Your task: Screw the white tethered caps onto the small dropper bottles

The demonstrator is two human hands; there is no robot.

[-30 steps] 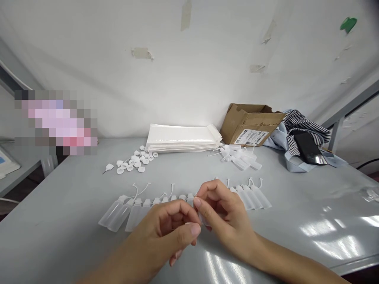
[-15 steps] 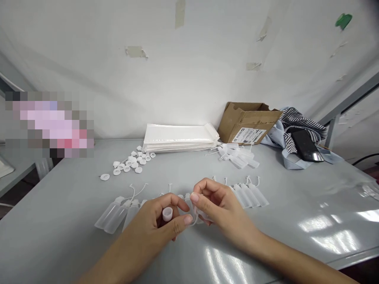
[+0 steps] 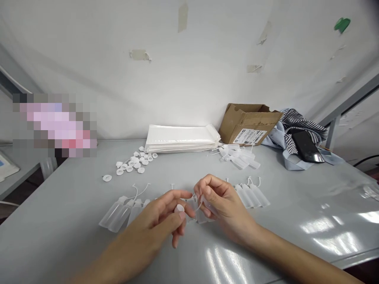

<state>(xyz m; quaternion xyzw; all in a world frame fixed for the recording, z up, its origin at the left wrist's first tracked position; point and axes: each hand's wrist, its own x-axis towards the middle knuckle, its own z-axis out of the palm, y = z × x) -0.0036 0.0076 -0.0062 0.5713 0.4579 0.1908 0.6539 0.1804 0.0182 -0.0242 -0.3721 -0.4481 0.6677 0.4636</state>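
Observation:
Between the thumb and fingers of my left hand (image 3: 166, 217) sits a small white cap (image 3: 179, 208). Close on its right, my right hand (image 3: 220, 201) is closed around a translucent plastic bottle (image 3: 209, 206), mostly hidden by the fingers. A thin white strap (image 3: 199, 205) curves out from that bottle toward my left hand. Cap and bottle are apart. Behind and beside my hands, a row of similar flat bottles lies on the table, some at the left (image 3: 118, 215) and some at the right (image 3: 254, 196), several with straps sticking up.
Loose white caps (image 3: 136, 160) lie at the back left of the grey table (image 3: 74, 197). Behind are stacked white padded envelopes (image 3: 180, 136), more bottles (image 3: 241, 157) in a pile, a cardboard box (image 3: 247, 122), and a dark phone (image 3: 306, 146) on striped cloth.
The cap has moved from inside my left palm up to the thumb and fingers. My left fingers have stretched toward the right hand. The view has shifted slightly.

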